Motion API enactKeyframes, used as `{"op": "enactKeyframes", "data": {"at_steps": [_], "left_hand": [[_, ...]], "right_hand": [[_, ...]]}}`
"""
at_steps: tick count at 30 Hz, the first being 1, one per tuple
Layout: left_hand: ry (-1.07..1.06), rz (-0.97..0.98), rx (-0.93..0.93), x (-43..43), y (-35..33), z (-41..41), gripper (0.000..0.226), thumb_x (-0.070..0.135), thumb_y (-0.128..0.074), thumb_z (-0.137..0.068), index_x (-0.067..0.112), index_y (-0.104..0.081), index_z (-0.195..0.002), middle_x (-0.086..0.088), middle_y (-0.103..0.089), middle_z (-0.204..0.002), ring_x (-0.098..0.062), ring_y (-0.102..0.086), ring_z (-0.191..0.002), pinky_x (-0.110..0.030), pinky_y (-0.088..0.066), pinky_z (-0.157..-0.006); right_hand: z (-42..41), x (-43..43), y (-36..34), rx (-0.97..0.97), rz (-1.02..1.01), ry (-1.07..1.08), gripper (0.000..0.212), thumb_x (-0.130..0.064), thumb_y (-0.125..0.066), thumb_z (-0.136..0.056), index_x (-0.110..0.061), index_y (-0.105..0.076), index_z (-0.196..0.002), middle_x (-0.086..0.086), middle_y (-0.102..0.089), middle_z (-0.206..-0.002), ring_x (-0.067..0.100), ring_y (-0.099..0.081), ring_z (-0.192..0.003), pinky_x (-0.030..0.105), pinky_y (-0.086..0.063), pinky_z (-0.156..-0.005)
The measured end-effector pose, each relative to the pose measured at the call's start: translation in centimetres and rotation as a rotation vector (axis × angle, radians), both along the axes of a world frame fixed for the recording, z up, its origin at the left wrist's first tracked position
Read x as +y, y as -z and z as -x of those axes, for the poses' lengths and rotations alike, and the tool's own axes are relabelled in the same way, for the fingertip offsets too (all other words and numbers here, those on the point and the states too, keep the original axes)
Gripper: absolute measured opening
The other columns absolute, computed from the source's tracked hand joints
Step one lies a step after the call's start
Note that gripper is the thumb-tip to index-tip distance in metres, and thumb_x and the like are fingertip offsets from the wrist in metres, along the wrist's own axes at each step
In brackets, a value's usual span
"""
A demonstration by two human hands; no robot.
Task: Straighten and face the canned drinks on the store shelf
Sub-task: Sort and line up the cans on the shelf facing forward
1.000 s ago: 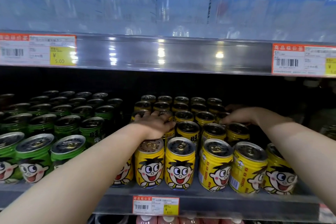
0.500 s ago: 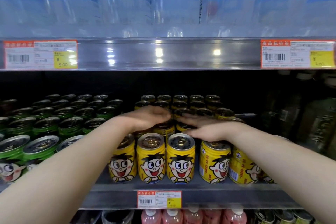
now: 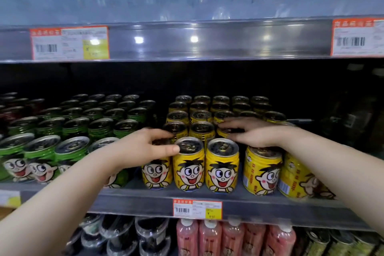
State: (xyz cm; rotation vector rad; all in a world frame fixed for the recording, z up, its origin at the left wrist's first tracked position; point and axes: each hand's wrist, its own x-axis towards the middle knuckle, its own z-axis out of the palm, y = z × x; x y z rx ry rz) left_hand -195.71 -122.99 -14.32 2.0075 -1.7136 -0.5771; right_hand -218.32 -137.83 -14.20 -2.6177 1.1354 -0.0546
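Observation:
Yellow cartoon-face cans (image 3: pixel 222 166) stand in rows on the middle shelf (image 3: pixel 249 203), with green cans (image 3: pixel 70 151) of the same kind to their left. My left hand (image 3: pixel 143 147) grips the top of the leftmost front yellow can (image 3: pixel 155 174), and its thumb touches the rim of the neighbouring can (image 3: pixel 188 168). My right hand (image 3: pixel 255 134) lies flat with straight fingers over the fourth front can (image 3: pixel 261 172) and the second-row cans behind it. That fourth can and the one to its right (image 3: pixel 295 178) face partly sideways.
The shelf above (image 3: pixel 187 41) carries blue-labelled water packs and price tags. Below are pink bottled drinks (image 3: pixel 209 237) and dark containers (image 3: pixel 124 235). A price tag (image 3: pixel 197 209) sits on the middle shelf's front edge. Dark bottles stand at the far right.
My left hand has come forward from the second row onto the leftmost front yellow can. My right hand has moved left from the rear right cans to the middle ones.

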Motion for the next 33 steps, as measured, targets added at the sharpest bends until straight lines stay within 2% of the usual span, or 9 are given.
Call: {"op": "enactKeyframes", "data": {"at_steps": [2, 6, 9, 13, 17, 21, 24, 27, 33], "left_hand": [[-0.020, 0.033, 0.061, 0.5, 0.5, -0.1, 0.074, 0.060, -0.064, -0.062, 0.039, -0.046, -0.131, 0.007, -0.042, -0.130, -0.010, -0.044, -0.109, -0.022, -0.040, -0.085], [-0.024, 0.063, -0.090, 0.3, 1.6, 0.4, 0.074, 0.049, -0.072, -0.070, 0.041, -0.038, -0.135, 0.008, -0.031, -0.121, -0.012, -0.040, -0.112, -0.023, -0.039, -0.091], [-0.033, 0.070, -0.187, -0.1, 1.7, 0.7, 0.074, 0.053, -0.070, -0.070, 0.043, -0.038, -0.135, 0.004, -0.033, -0.130, -0.018, -0.042, -0.120, -0.028, -0.041, -0.096], [-0.007, 0.080, -0.220, -0.6, 1.7, 0.6, 0.063, 0.053, -0.066, -0.073, 0.043, -0.042, -0.131, 0.001, -0.036, -0.135, -0.019, -0.043, -0.121, -0.029, -0.043, -0.095], [0.022, 0.074, -0.223, -0.8, 1.6, 0.6, 0.062, 0.053, -0.065, -0.075, 0.043, -0.042, -0.132, 0.000, -0.035, -0.138, -0.020, -0.043, -0.123, -0.033, -0.044, -0.097], [0.049, 0.091, -0.243, -1.0, 2.0, 0.7, 0.059, 0.053, -0.063, -0.076, 0.043, -0.043, -0.131, 0.001, -0.037, -0.135, -0.021, -0.046, -0.119, -0.038, -0.046, -0.096], [0.098, 0.091, -0.154, -0.9, 2.1, 0.2, 0.061, 0.047, -0.066, -0.077, 0.043, -0.042, -0.132, 0.003, -0.037, -0.129, -0.019, -0.046, -0.119, -0.036, -0.046, -0.098], [0.138, 0.068, -0.126, -0.9, 1.9, -0.4, 0.065, 0.041, -0.069, -0.077, 0.043, -0.038, -0.134, 0.007, -0.034, -0.123, -0.015, -0.042, -0.119, -0.029, -0.044, -0.099], [0.165, 0.054, -0.152, -1.2, 1.8, -0.6, 0.064, 0.042, -0.069, -0.077, 0.047, -0.037, -0.133, 0.008, -0.032, -0.126, -0.014, -0.037, -0.124, -0.024, -0.039, -0.099]], "right_hand": [[0.0, 0.4, -0.3, -0.018, 0.078, -0.006, 0.044, -0.046, -0.040, -0.095, -0.037, -0.039, -0.138, -0.010, -0.019, -0.156, 0.016, -0.019, -0.143, 0.029, -0.017, -0.114], [-0.1, 3.4, -1.4, -0.090, 0.136, -0.142, 0.054, -0.059, -0.051, -0.083, -0.033, -0.048, -0.130, -0.009, -0.044, -0.134, 0.012, -0.045, -0.123, 0.028, -0.039, -0.100], [-0.3, 5.0, -1.2, 0.107, 0.098, -0.213, 0.076, -0.065, -0.060, -0.073, -0.038, -0.032, -0.139, -0.013, -0.042, -0.140, 0.009, -0.045, -0.121, 0.025, -0.042, -0.094], [0.1, 5.1, -1.8, 0.148, 0.060, -0.241, 0.073, -0.054, -0.068, -0.074, -0.041, -0.031, -0.136, -0.016, -0.040, -0.139, 0.002, -0.040, -0.108, 0.021, -0.038, -0.086], [-0.1, 5.0, -2.4, 0.230, 0.040, -0.248, 0.078, -0.046, -0.071, -0.075, -0.039, -0.027, -0.139, -0.014, -0.037, -0.140, 0.005, -0.041, -0.112, 0.025, -0.042, -0.093], [-1.7, 5.1, -1.9, 0.199, 0.091, -0.249, 0.099, -0.056, -0.068, -0.073, -0.031, -0.008, -0.148, -0.009, -0.026, -0.152, 0.012, -0.035, -0.133, 0.020, -0.034, -0.097], [-3.4, 5.7, -0.9, 0.069, 0.150, -0.255, 0.086, -0.057, -0.063, -0.077, -0.028, -0.020, -0.146, -0.004, -0.038, -0.146, 0.015, -0.043, -0.127, 0.025, -0.040, -0.098], [-4.4, 5.9, -0.6, 0.041, 0.178, -0.210, 0.069, -0.054, -0.065, -0.075, -0.026, -0.039, -0.133, -0.003, -0.051, -0.129, 0.014, -0.052, -0.107, 0.030, -0.049, -0.086], [-4.5, 5.7, -1.3, 0.079, 0.182, -0.204, 0.063, -0.063, -0.065, -0.071, -0.023, -0.047, -0.116, -0.005, -0.055, -0.109, 0.012, -0.053, -0.088, 0.029, -0.047, -0.068]]}}
